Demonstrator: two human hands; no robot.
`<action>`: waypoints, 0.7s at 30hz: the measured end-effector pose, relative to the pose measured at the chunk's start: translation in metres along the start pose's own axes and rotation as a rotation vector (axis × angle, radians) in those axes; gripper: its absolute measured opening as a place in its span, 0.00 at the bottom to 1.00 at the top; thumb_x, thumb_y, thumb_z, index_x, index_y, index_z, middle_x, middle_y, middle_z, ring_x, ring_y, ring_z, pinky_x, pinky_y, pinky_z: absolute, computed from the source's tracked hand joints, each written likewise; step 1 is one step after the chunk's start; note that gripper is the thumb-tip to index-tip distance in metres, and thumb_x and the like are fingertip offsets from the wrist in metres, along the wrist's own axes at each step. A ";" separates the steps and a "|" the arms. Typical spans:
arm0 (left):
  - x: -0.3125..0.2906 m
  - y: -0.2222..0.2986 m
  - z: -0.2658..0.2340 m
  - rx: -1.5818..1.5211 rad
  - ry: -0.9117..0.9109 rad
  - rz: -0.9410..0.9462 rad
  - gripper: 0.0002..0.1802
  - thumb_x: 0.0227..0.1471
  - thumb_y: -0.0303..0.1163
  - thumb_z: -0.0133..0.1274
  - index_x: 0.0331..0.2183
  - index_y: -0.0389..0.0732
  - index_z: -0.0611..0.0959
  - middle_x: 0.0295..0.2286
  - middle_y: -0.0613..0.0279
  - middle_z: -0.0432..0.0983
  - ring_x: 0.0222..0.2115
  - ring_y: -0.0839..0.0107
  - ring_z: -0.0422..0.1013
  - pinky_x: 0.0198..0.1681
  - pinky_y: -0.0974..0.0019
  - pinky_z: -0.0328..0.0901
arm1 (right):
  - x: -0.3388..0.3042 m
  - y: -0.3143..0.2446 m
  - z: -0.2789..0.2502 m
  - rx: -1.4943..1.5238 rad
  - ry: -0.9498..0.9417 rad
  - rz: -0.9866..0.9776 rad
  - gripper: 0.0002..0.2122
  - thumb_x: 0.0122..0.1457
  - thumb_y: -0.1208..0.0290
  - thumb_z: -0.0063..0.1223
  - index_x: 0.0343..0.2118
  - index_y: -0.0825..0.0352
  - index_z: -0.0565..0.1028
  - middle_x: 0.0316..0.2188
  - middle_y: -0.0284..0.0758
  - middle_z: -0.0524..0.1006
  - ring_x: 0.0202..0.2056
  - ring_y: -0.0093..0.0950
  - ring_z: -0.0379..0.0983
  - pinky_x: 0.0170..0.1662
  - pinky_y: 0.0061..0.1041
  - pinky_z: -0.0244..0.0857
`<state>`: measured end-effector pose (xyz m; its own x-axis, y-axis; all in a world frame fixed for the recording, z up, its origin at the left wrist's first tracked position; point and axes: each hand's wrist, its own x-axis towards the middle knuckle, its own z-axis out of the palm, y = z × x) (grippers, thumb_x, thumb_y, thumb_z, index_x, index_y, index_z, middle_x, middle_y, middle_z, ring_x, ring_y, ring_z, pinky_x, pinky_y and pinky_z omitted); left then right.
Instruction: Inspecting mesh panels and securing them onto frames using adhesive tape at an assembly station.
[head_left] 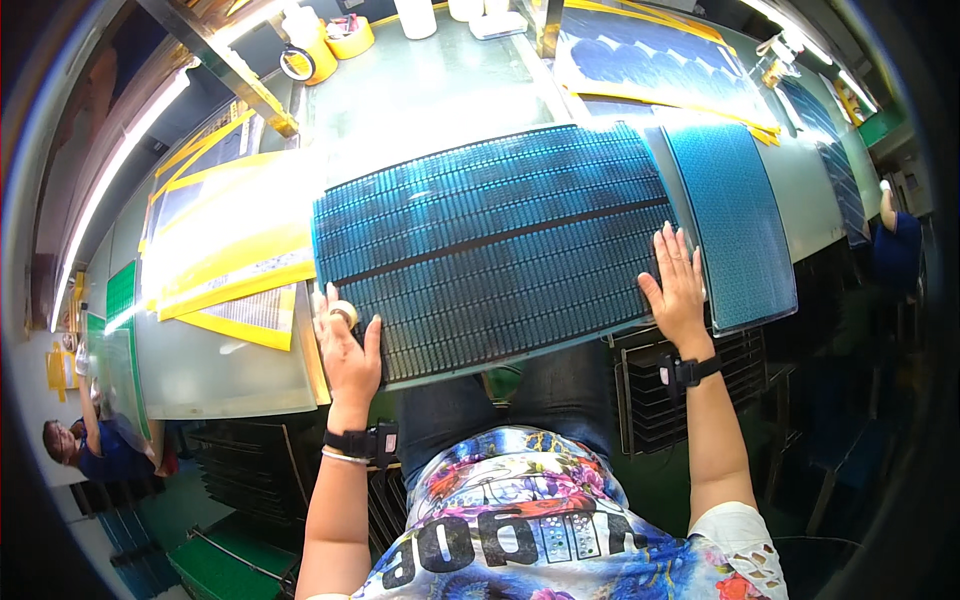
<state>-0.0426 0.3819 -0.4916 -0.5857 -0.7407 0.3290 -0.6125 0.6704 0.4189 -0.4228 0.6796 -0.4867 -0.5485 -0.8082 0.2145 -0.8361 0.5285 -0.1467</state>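
In front of me a large dark-blue solar panel (500, 250), with rows of small cells and a black strip across its middle, lies on the pale worktable (245, 385). Its near edge reaches out over my lap. My left hand (348, 350) rests at the panel's near left corner, fingers stretched along the side edge and thumb apart. A small cream-coloured ring, like a tape roll (343, 312), sits around or against its fingers; I cannot tell which. On the right edge my right hand (679, 290) lies flat with the thumb spread. Both wrists wear black bands.
Right of the panel lies a narrower blue panel (735, 225). Yellow-edged sheets (235, 275) overlap on the left, partly washed out by glare. Yellow tape rolls (348, 38) stand at the back. Dark slotted racks (690, 385) are below the table. Other people work at far left and right.
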 end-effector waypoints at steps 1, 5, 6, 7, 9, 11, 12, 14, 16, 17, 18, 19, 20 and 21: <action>-0.001 -0.001 0.001 0.021 0.013 0.022 0.31 0.57 0.40 0.57 0.53 0.32 0.66 0.62 0.44 0.58 0.64 0.41 0.50 0.66 0.46 0.45 | 0.000 0.000 0.003 0.004 -0.026 0.034 0.32 0.66 0.49 0.43 0.66 0.65 0.58 0.69 0.39 0.53 0.70 0.41 0.44 0.69 0.51 0.36; 0.003 -0.003 0.007 0.095 0.046 0.017 0.27 0.56 0.39 0.58 0.50 0.33 0.69 0.61 0.43 0.59 0.64 0.42 0.51 0.66 0.45 0.45 | 0.007 -0.009 0.017 0.042 0.039 0.112 0.31 0.66 0.52 0.44 0.66 0.66 0.58 0.69 0.43 0.53 0.70 0.44 0.43 0.69 0.52 0.35; 0.005 -0.001 0.011 0.087 0.045 0.001 0.28 0.56 0.39 0.58 0.51 0.33 0.69 0.62 0.43 0.58 0.64 0.42 0.51 0.66 0.44 0.45 | 0.010 -0.016 0.022 0.023 0.052 0.098 0.31 0.66 0.53 0.45 0.66 0.66 0.58 0.68 0.44 0.53 0.70 0.44 0.43 0.69 0.52 0.35; 0.007 0.005 0.015 0.083 0.055 -0.006 0.28 0.55 0.39 0.58 0.51 0.33 0.68 0.62 0.43 0.58 0.64 0.43 0.50 0.66 0.42 0.44 | 0.013 -0.024 0.029 -0.002 0.085 0.067 0.31 0.66 0.53 0.45 0.66 0.67 0.58 0.68 0.45 0.52 0.69 0.45 0.43 0.69 0.52 0.35; 0.010 0.024 0.028 0.019 0.041 -0.042 0.30 0.55 0.40 0.58 0.52 0.34 0.69 0.63 0.43 0.56 0.65 0.44 0.49 0.66 0.39 0.42 | 0.013 -0.040 0.035 -0.015 0.103 -0.002 0.31 0.66 0.54 0.44 0.65 0.69 0.57 0.68 0.47 0.52 0.69 0.47 0.43 0.69 0.51 0.35; 0.007 0.050 0.039 -0.082 0.013 0.034 0.27 0.53 0.41 0.60 0.48 0.35 0.72 0.63 0.43 0.55 0.65 0.45 0.50 0.66 0.39 0.42 | 0.010 -0.058 0.037 0.028 0.101 -0.044 0.31 0.66 0.53 0.44 0.65 0.70 0.57 0.68 0.48 0.51 0.69 0.47 0.44 0.69 0.50 0.36; 0.005 0.064 0.044 -0.130 -0.010 0.083 0.25 0.51 0.41 0.62 0.45 0.37 0.73 0.63 0.43 0.55 0.65 0.45 0.50 0.66 0.41 0.43 | 0.008 -0.066 0.037 0.049 0.103 -0.050 0.31 0.65 0.53 0.45 0.65 0.69 0.57 0.68 0.47 0.51 0.69 0.47 0.44 0.69 0.50 0.36; 0.002 0.091 0.055 -0.191 -0.075 0.161 0.25 0.50 0.41 0.63 0.44 0.37 0.73 0.62 0.42 0.57 0.65 0.45 0.52 0.66 0.44 0.45 | 0.005 -0.082 0.036 0.037 0.092 -0.058 0.31 0.65 0.54 0.46 0.65 0.69 0.58 0.68 0.47 0.52 0.69 0.46 0.44 0.69 0.49 0.36; 0.003 0.109 0.061 -0.287 -0.125 0.240 0.26 0.50 0.39 0.63 0.45 0.35 0.72 0.62 0.41 0.57 0.65 0.45 0.52 0.66 0.43 0.46 | 0.002 -0.095 0.033 0.105 0.068 -0.088 0.32 0.64 0.54 0.47 0.65 0.69 0.58 0.68 0.46 0.53 0.69 0.45 0.44 0.69 0.48 0.36; 0.004 0.114 0.061 -0.355 -0.141 0.238 0.27 0.50 0.39 0.63 0.45 0.35 0.72 0.62 0.40 0.57 0.65 0.44 0.52 0.65 0.43 0.46 | 0.001 -0.099 0.031 0.170 0.039 -0.128 0.32 0.64 0.54 0.48 0.65 0.69 0.58 0.68 0.46 0.53 0.69 0.44 0.44 0.69 0.48 0.36; 0.005 0.117 0.061 -0.423 -0.156 0.238 0.27 0.50 0.39 0.63 0.46 0.34 0.72 0.62 0.40 0.57 0.65 0.44 0.52 0.65 0.43 0.47 | -0.001 -0.101 0.027 0.242 0.004 -0.158 0.32 0.64 0.56 0.48 0.66 0.70 0.57 0.68 0.46 0.53 0.69 0.44 0.45 0.69 0.47 0.36; 0.007 0.118 0.059 -0.496 -0.181 0.236 0.28 0.51 0.38 0.63 0.46 0.33 0.71 0.62 0.39 0.56 0.65 0.44 0.52 0.65 0.43 0.47 | -0.003 -0.101 0.023 0.379 -0.023 -0.118 0.32 0.64 0.57 0.49 0.66 0.70 0.56 0.68 0.46 0.53 0.69 0.44 0.45 0.69 0.46 0.37; 0.009 0.116 0.055 -0.504 -0.148 0.236 0.30 0.52 0.37 0.62 0.50 0.32 0.69 0.62 0.40 0.56 0.65 0.45 0.52 0.65 0.46 0.47 | -0.004 -0.099 0.018 0.506 -0.047 -0.092 0.32 0.65 0.58 0.49 0.66 0.70 0.56 0.68 0.47 0.54 0.69 0.45 0.45 0.69 0.45 0.37; 0.011 0.109 0.047 -0.514 -0.126 0.231 0.33 0.53 0.35 0.61 0.54 0.31 0.66 0.62 0.40 0.56 0.65 0.47 0.51 0.65 0.49 0.48 | -0.004 -0.094 0.012 0.550 -0.011 -0.041 0.32 0.65 0.59 0.50 0.66 0.70 0.55 0.68 0.47 0.54 0.69 0.45 0.45 0.69 0.43 0.37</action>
<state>-0.1408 0.4490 -0.4822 -0.7515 -0.5457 0.3708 -0.1428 0.6832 0.7161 -0.3416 0.6299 -0.4850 -0.5132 -0.8292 0.2214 -0.7294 0.2854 -0.6217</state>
